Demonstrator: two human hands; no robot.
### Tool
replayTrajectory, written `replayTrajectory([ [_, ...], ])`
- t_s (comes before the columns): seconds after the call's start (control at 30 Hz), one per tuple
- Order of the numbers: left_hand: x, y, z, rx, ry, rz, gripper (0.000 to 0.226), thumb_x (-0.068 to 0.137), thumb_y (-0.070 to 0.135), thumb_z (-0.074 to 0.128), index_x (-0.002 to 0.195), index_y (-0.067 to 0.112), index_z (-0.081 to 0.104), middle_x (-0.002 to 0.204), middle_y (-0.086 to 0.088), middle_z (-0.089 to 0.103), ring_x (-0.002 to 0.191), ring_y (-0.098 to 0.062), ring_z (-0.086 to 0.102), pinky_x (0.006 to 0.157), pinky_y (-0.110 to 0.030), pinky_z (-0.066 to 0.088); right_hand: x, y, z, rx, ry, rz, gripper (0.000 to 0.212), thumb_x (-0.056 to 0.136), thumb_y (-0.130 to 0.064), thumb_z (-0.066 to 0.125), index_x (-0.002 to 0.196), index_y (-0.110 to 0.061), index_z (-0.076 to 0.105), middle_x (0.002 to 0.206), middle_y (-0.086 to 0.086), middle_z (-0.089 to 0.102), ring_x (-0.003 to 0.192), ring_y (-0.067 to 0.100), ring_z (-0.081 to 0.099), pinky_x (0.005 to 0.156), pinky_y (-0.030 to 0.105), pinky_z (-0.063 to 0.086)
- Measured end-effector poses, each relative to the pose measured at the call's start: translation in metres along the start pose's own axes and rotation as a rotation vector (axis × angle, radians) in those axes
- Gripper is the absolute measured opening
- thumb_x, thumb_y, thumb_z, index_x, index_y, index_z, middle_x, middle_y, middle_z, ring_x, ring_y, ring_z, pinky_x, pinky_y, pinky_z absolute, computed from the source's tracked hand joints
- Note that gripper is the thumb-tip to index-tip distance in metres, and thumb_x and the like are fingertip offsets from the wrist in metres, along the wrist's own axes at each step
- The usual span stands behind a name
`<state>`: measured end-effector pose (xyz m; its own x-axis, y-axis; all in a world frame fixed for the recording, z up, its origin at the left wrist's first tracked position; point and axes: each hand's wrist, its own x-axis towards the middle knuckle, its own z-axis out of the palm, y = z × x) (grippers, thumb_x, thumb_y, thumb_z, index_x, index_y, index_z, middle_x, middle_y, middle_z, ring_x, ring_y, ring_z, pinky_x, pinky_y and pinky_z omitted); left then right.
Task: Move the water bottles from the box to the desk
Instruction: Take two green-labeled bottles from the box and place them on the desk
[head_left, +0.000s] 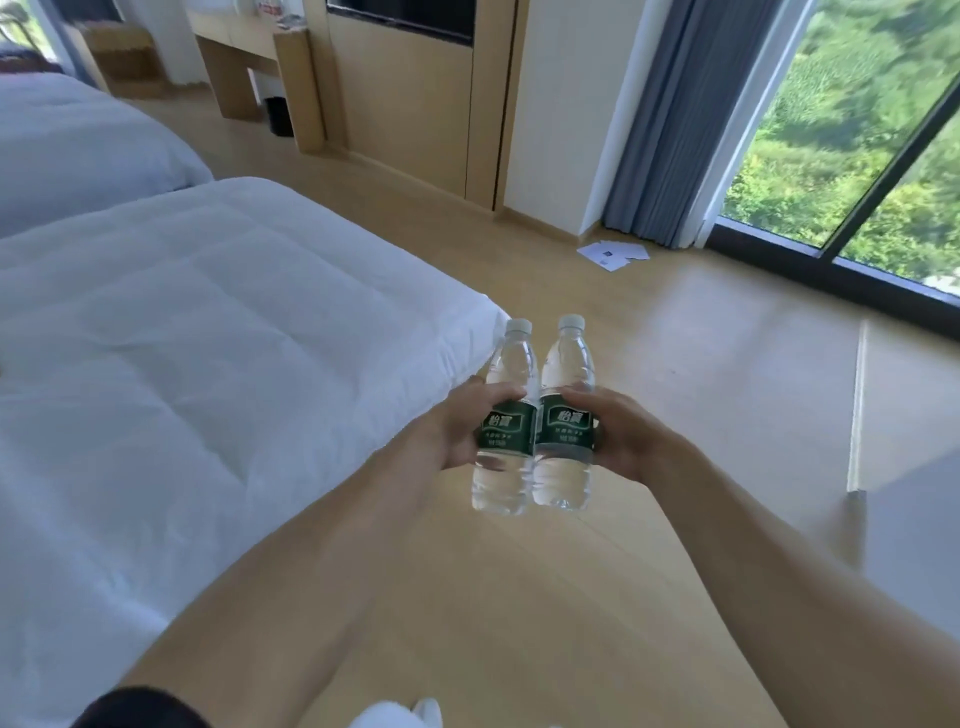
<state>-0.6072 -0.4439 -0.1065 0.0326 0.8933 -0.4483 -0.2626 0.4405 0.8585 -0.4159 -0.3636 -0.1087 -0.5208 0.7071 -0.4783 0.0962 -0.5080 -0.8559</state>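
Both forearms are reaching out from the bottom of the view and meeting over the wooden floor (649, 374), each one carrying a bottle. On the left side a white bed (182, 338) is running alongside, its corner lying just beside the bottles. Next, the left hand (447, 431) is wrapping its fingers round the green label of the left bottle (506, 415), and the right hand (623, 436) is gripping the right bottle (566, 410) in the same way, at the label band. The two bottles are touching side by side, standing nearly upright, caps pointing up and a little away from the person, bases hanging free above the floor. Further right, a large window (857, 156) and a grey curtain (670, 114) are closing off that side of the room. The desk (244, 57) is standing well away at the far upper left, beyond the bed, so the carry is likely heading forward and leftward; the left hand is sitting on the nearer side to it. No box is showing in this view. Some white papers (613, 254) are lying on the floor near the curtain.
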Motion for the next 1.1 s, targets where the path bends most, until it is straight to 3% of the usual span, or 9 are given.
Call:
replayTrajectory([
  [0.1,0.027,0.017,-0.006,0.095,-0.127,-0.030,0.051,0.084,0.024,0.059,0.128,-0.001,0.057,0.113,-0.027,0.063,0.105,-0.042,0.061,0.103,-0.058,0.041,0.013,-0.010,-0.008,0.006,0.064,-0.008,0.031,0.096,-0.023,0.065,0.124,-0.012,0.062,0.111,0.011,0.068,0.097,0.027,0.068,0.073,0.042,0.059],
  [0.23,0.068,0.034,-0.006,0.177,-0.111,0.016,0.027,0.093,0.019,0.065,0.119,0.023,0.065,0.092,-0.002,0.073,0.083,-0.022,0.071,0.075,-0.048,0.055,0.028,-0.020,-0.030,0.009,0.136,-0.026,0.038,0.095,-0.026,0.066,0.132,-0.017,0.058,0.121,0.010,0.066,0.104,0.028,0.067,0.073,0.044,0.059],
  [0.33,0.097,0.046,0.004,0.230,-0.121,0.005,0.034,0.092,0.023,0.070,0.124,0.030,0.061,0.108,-0.003,0.073,0.091,-0.023,0.071,0.066,-0.044,0.059,0.040,-0.025,-0.053,0.020,0.167,-0.028,0.036,0.095,-0.027,0.066,0.130,-0.022,0.058,0.117,0.006,0.067,0.101,0.027,0.067,0.068,0.045,0.059],
  [0.5,0.158,0.063,0.032,0.307,-0.109,0.007,0.035,0.092,0.026,0.072,0.126,0.025,0.061,0.119,-0.008,0.071,0.103,-0.031,0.070,0.073,-0.058,0.060,0.074,-0.039,-0.106,0.056,0.190,-0.028,0.036,0.093,-0.028,0.069,0.127,-0.025,0.059,0.115,0.006,0.068,0.103,0.029,0.067,0.074,0.050,0.059],
  [0.7,0.246,0.098,0.074,0.342,-0.039,-0.023,0.039,0.090,0.038,0.071,0.124,0.022,0.061,0.114,-0.007,0.071,0.100,-0.029,0.068,0.074,-0.055,0.060,0.135,-0.082,-0.181,0.095,0.161,-0.041,0.034,0.091,-0.025,0.070,0.123,-0.024,0.062,0.114,0.008,0.068,0.100,0.030,0.069,0.069,0.047,0.059],
  [1.1,0.375,0.168,0.141,0.325,0.006,-0.037,0.044,0.086,0.031,0.074,0.124,0.019,0.054,0.109,-0.004,0.068,0.095,-0.027,0.067,0.069,-0.052,0.059,0.220,-0.162,-0.304,0.114,0.147,-0.071,0.033,0.086,-0.026,0.074,0.119,-0.025,0.065,0.095,0.005,0.070,0.085,0.025,0.071,0.071,0.046,0.058],
])
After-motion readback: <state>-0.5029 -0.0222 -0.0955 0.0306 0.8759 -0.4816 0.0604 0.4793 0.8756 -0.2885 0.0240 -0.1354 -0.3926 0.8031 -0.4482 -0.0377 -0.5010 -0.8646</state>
